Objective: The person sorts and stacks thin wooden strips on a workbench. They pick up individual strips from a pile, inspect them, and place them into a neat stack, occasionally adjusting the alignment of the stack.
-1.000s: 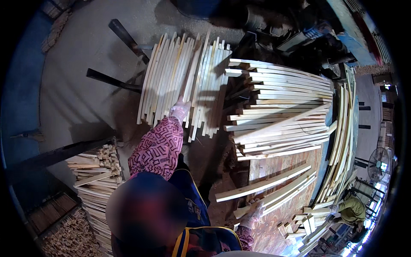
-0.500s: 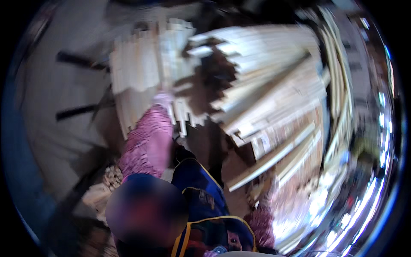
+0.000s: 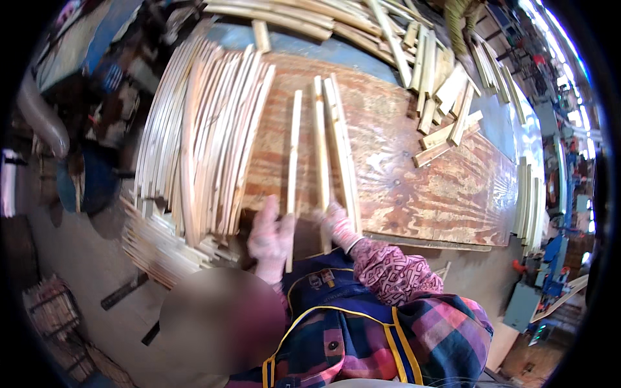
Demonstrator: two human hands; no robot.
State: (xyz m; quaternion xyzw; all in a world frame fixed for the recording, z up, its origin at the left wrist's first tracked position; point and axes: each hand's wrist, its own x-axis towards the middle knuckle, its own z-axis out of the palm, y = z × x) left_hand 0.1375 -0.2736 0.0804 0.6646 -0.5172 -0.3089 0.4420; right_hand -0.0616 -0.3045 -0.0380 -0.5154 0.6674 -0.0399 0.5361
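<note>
Both my hands wear pale, pink-tinged gloves at the near edge of a plywood-topped table (image 3: 401,207). My left hand (image 3: 267,234) has its fingers stretched out, with the thumb side against or close beside a narrow wooden strip (image 3: 294,155). My right hand (image 3: 337,226) is closed around the near part of another wooden strip (image 3: 320,142); its fingertips are slightly blurred. Just right of that strip lie more thin strips (image 3: 341,149), close together and pointing away from me. A broad row of wooden strips (image 3: 213,129) lies to the left of my left hand.
Loose short boards (image 3: 446,97) lie jumbled at the far right, near a person's arm (image 3: 458,29). Longer boards (image 3: 278,16) line the far side. Below the table's left edge is a stack of strips (image 3: 155,246). A grey hose (image 3: 42,116) hangs at left; machinery (image 3: 550,278) stands right.
The view has swung from stacked wood, where my left arm reached forward and my right sleeve hung low, to the plywood table. Both hands are now together at its near edge among strips.
</note>
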